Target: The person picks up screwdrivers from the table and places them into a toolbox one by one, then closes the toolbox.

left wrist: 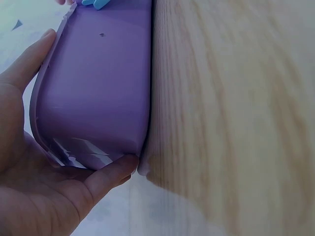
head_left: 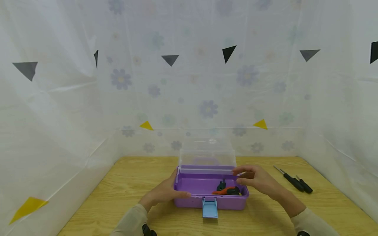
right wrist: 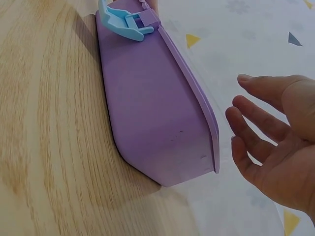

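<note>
A purple toolbox (head_left: 193,200) stands on the table with its clear lid (head_left: 208,149) raised behind it and its light blue latch (head_left: 210,209) hanging down in front. My left hand (head_left: 165,190) grips the box's left end, thumb along the front rim and fingers round the end wall (left wrist: 93,132). Above the right end of the box is my right hand (head_left: 257,179), its fingers loosely bent and nothing in them. In the right wrist view it is apart from the box. Inside, toward the right, lie an orange-and-black hand tool (head_left: 224,191) and a dark tool (head_left: 220,185).
To the right of the box, several screwdrivers with black handles (head_left: 293,182) lie together on the wooden table (head_left: 141,173). White sheeting (head_left: 189,91) with flowers and triangles encloses the table at the back and sides.
</note>
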`<state>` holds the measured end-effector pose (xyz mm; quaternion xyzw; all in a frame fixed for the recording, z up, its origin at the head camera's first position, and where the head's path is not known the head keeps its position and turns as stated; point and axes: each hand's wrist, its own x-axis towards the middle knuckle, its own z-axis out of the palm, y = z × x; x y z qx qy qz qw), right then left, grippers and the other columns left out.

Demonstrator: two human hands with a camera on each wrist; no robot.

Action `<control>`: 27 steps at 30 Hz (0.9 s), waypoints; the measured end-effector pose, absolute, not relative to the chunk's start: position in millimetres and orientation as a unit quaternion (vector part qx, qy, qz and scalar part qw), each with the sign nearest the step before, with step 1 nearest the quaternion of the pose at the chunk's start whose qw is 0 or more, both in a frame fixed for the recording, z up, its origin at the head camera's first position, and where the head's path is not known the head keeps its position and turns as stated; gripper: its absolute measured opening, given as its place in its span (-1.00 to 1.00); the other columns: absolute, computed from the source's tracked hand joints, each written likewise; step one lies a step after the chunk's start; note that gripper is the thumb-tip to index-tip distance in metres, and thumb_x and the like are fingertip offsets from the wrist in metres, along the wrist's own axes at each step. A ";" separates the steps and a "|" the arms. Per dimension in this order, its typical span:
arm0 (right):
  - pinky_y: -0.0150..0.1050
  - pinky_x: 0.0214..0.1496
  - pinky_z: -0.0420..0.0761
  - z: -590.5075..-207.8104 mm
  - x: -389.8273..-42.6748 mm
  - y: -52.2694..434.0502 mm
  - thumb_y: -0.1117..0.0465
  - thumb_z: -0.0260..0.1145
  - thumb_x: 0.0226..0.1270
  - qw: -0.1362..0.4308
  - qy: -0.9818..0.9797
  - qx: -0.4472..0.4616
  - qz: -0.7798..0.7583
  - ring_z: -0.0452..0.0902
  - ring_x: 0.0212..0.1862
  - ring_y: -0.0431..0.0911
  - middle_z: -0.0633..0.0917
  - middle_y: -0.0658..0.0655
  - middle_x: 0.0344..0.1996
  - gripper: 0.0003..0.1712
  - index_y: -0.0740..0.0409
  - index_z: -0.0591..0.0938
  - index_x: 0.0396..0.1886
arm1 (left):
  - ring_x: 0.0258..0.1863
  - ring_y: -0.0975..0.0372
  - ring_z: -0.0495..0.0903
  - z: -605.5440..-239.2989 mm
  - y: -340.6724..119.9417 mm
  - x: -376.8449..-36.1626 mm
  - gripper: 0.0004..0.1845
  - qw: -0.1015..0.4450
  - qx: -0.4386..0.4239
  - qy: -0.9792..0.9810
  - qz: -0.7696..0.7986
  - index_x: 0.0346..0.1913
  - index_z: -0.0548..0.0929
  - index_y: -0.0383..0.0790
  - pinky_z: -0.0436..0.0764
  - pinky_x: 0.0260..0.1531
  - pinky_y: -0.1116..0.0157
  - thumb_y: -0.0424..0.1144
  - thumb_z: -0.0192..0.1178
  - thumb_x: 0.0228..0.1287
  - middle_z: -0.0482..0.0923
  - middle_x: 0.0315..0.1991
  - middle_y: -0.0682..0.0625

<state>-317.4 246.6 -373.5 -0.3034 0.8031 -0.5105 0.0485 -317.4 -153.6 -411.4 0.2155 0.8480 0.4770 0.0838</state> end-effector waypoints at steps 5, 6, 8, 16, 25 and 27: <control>-0.10 0.06 0.70 -372.6 -318.9 251.4 0.17 0.37 0.50 0.043 0.812 -0.286 -0.507 0.61 0.18 0.20 0.61 0.33 0.20 -0.55 0.23 0.61 0.29 | 0.45 -0.21 0.27 -411.3 -153.6 -316.9 0.42 0.087 0.211 0.850 0.474 0.67 -0.35 -0.24 0.18 0.41 -0.27 0.19 0.51 0.11 0.15 0.54 -0.39; -0.10 0.07 0.70 -372.1 -318.7 252.0 0.16 0.37 0.50 0.043 0.812 -0.284 -0.507 0.60 0.18 0.20 0.61 0.33 0.20 -0.55 0.23 0.60 0.29 | 0.45 -0.21 0.26 -411.1 -153.4 -316.7 0.42 0.087 0.211 0.850 0.475 0.67 -0.35 -0.24 0.18 0.41 -0.27 0.18 0.51 0.11 0.15 0.54 -0.39; -0.10 0.07 0.69 -370.8 -318.0 253.0 0.16 0.38 0.50 0.043 0.810 -0.284 -0.511 0.61 0.17 0.18 0.61 0.31 0.19 -0.54 0.25 0.60 0.29 | 0.46 -0.22 0.24 -411.0 -153.3 -316.3 0.42 0.087 0.208 0.851 0.474 0.67 -0.35 -0.25 0.17 0.41 -0.28 0.18 0.51 0.12 0.13 0.55 -0.39; -0.04 0.10 0.68 -367.7 -316.6 254.0 0.18 0.36 0.50 0.044 0.805 -0.290 -0.515 0.59 0.19 0.26 0.61 0.33 0.20 -0.53 0.27 0.59 0.30 | 0.45 -0.21 0.26 -412.3 -154.0 -317.7 0.40 0.087 0.216 0.844 0.484 0.67 -0.35 -0.23 0.17 0.42 -0.27 0.12 0.52 0.13 0.15 0.54 -0.38; 0.06 0.15 0.65 -365.4 -318.3 264.1 0.14 0.33 0.54 0.039 0.820 -0.269 -0.503 0.59 0.18 0.22 0.58 0.38 0.23 -0.47 0.30 0.53 0.37 | 0.44 -0.18 0.29 -414.7 -155.4 -318.8 0.39 0.091 0.216 0.840 0.490 0.67 -0.35 -0.23 0.18 0.42 -0.26 0.12 0.51 0.15 0.19 0.53 -0.37; 0.11 0.16 0.64 -365.7 -317.8 267.7 0.14 0.33 0.54 0.038 0.824 -0.262 -0.502 0.59 0.18 0.21 0.58 0.37 0.23 -0.47 0.28 0.53 0.38 | 0.45 -0.18 0.28 -415.0 -155.6 -318.7 0.39 0.092 0.216 0.840 0.490 0.67 -0.36 -0.23 0.17 0.42 -0.26 0.12 0.51 0.15 0.17 0.54 -0.36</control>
